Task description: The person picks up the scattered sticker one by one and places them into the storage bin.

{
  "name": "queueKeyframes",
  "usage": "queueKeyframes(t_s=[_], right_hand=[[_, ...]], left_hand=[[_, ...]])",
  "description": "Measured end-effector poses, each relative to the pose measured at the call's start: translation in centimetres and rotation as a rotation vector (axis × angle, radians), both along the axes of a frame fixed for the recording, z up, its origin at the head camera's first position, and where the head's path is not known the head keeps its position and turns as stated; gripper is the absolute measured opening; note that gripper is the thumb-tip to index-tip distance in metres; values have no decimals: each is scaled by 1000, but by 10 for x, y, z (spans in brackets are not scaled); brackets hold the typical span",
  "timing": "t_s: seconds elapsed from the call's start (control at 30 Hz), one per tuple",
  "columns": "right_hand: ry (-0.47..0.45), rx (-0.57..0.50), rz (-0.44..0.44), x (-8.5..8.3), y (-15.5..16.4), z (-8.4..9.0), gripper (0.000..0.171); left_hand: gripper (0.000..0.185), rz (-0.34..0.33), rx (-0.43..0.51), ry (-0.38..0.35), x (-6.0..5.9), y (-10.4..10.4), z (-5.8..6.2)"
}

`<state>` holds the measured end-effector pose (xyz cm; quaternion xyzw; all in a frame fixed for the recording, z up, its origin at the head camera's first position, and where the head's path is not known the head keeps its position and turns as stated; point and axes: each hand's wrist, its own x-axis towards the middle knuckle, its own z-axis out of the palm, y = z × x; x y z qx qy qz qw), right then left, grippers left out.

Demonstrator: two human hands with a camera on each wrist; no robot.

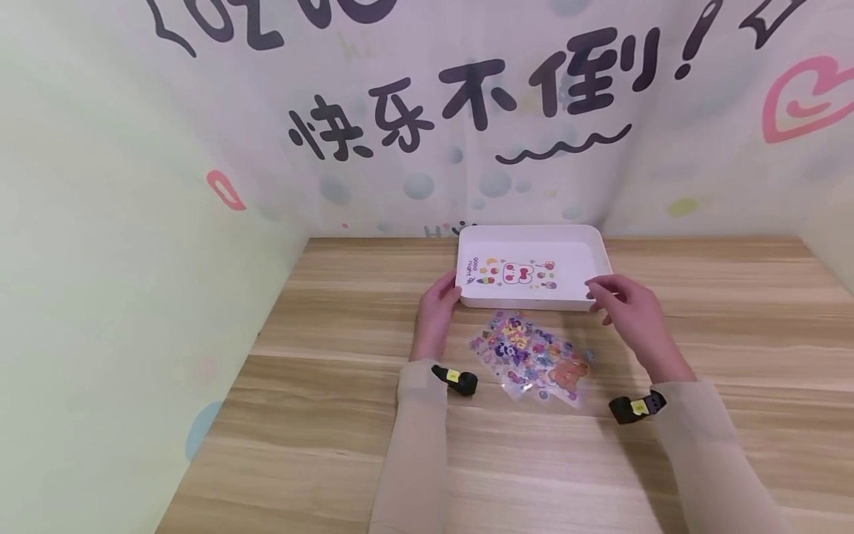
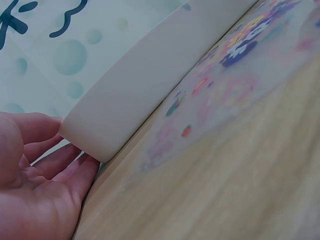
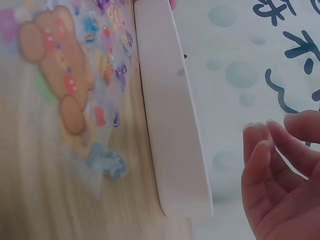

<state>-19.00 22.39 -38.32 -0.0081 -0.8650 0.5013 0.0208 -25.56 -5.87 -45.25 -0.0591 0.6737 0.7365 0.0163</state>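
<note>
White plastic tray sits on the wooden worktop in the head view, up near the back wall, one tray only. Stickers already show on its floor, too small to read properly. Just in front of it lies one clear sticker sheet, colourful bits and a brown bear on it, its far edge close to the tray's front wall. The left hand sits at the tray's front-left corner, fingertips touching it, fingers fairly straight, not wrapped round anything. The right hand hovers at the front-right corner, fingers loosely spread; whether it touches the rim is hard to say from here. Two hands, two beige sleeves, two black wrist straps. The forearms run out of the bottom of the frame.

Left wrist view: the tray's rounded corner fills the middle, and the left hand is cut off by the left edge, palm open, fingers lying under and against that corner. The sticker sheet is blurry, and its near half is so see-through it barely shows.

Right wrist view: the tray is seen edge-on, so its inside is hidden. The right hand is cropped at the lower right, fingers relaxed and apart from the tray, holding nothing. The sheet shows the bear, out of focus.
</note>
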Motion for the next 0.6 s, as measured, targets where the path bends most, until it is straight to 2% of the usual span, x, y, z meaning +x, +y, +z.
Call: queueKeyframes(t_s=[0.27,0.4,0.6], right_hand=[[-54,45,21,13,6,-8,56],[-94,94,68,16,10,-11,62],[-102,194,149,20,15,-13,56]], left_hand=[[38,3,4,-1,0,-1,0],[38,2,11,5,1,0,0],[39,-4,32,16,1,0,0]])
